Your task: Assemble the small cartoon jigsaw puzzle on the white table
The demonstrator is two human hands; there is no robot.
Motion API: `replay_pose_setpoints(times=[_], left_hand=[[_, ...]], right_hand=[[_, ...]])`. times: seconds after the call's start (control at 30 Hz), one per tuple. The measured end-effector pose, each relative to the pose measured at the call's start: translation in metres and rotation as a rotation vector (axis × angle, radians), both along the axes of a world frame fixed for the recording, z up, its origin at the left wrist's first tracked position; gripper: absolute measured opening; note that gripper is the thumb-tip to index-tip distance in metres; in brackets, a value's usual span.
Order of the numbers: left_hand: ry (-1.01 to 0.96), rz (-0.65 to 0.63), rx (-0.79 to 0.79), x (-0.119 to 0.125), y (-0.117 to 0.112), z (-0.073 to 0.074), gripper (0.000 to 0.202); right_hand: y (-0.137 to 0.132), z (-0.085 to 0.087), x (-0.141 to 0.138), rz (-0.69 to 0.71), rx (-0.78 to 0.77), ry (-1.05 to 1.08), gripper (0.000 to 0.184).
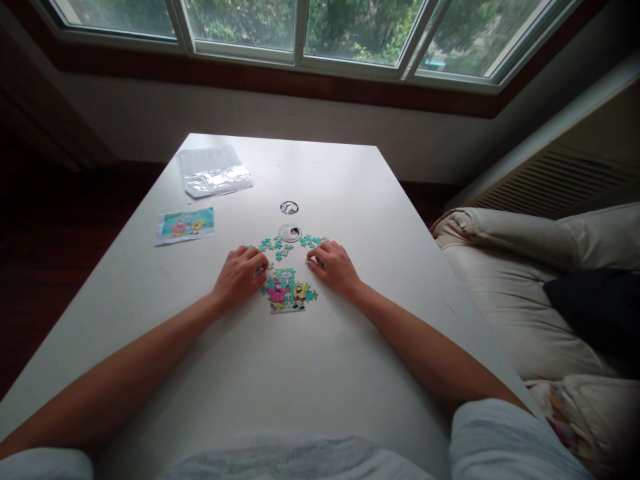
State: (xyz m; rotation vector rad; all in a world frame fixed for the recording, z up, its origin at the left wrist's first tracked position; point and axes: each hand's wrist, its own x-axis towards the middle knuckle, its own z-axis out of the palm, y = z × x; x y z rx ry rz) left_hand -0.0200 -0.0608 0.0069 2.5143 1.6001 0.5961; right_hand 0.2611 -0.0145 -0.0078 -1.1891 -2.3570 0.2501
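Note:
A small, partly joined cartoon jigsaw [287, 290] lies on the white table [320, 373] between my two hands. Loose teal pieces [280, 245] are scattered just beyond it. My left hand [243, 275] rests palm down at the puzzle's left edge, fingers curled onto pieces there. My right hand [334, 265] lies at the upper right edge, fingertips bent onto loose pieces. What either hand's fingers pinch is too small to make out.
A round metal lid [290, 232] and a round tin [289, 207] sit past the pieces. A printed cartoon picture card [185, 225] and a clear plastic bag with paper [213, 171] lie far left. A cream sofa [540, 280] stands right; windows behind.

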Motion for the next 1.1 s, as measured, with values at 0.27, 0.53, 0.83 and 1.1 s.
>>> replay_pose_setpoints(times=[0.27, 0.53, 0.83, 1.1], left_hand=[[0.004, 0.057, 0.024, 0.004, 0.0, -0.002, 0.019], [0.055, 0.079, 0.007, 0.007, 0.001, 0.0, 0.022], [0.047, 0.117, 0.03, 0.003, 0.0, 0.0, 0.019], [0.067, 0.127, -0.018, 0.006, 0.0, 0.004, 0.014]], right_hand=[[-0.003, 0.002, -0.004, 0.015, 0.009, -0.025, 0.01], [-0.005, 0.005, -0.005, 0.022, 0.004, -0.05, 0.01], [-0.005, 0.002, -0.005, 0.035, 0.022, -0.04, 0.01], [-0.012, 0.006, -0.01, 0.14, 0.076, -0.021, 0.016]])
